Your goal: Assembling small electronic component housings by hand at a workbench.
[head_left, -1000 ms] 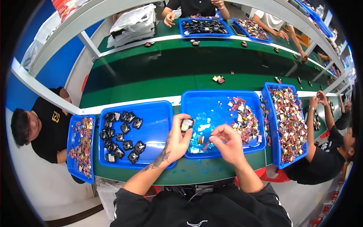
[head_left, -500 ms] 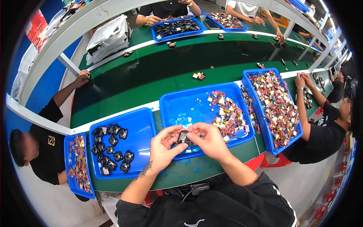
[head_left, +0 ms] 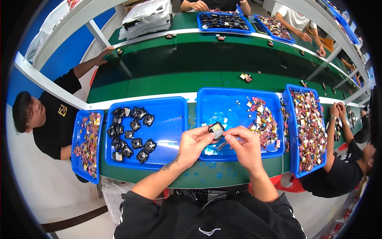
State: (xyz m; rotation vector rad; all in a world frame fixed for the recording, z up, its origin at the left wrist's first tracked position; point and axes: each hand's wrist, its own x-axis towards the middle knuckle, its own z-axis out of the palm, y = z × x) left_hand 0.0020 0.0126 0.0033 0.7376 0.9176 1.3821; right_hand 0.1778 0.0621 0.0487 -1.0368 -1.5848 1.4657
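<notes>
My left hand holds a small black square part above the near edge of the middle blue tray. My right hand is pinched close beside that part, fingertips touching it; whether it holds something small of its own I cannot tell. A heap of small colourful pieces lies in the right half of this tray. The blue tray on the left holds several black parts of the same kind.
A long blue tray full of colourful pieces stands to the right, a narrow one at far left. Seated people work at both sides and across the green belt, where more trays stand. Single parts lie on the belt.
Both hands have come together over the middle tray's near edge; a second ago they were apart, left holding the part higher up. The view has shifted.
</notes>
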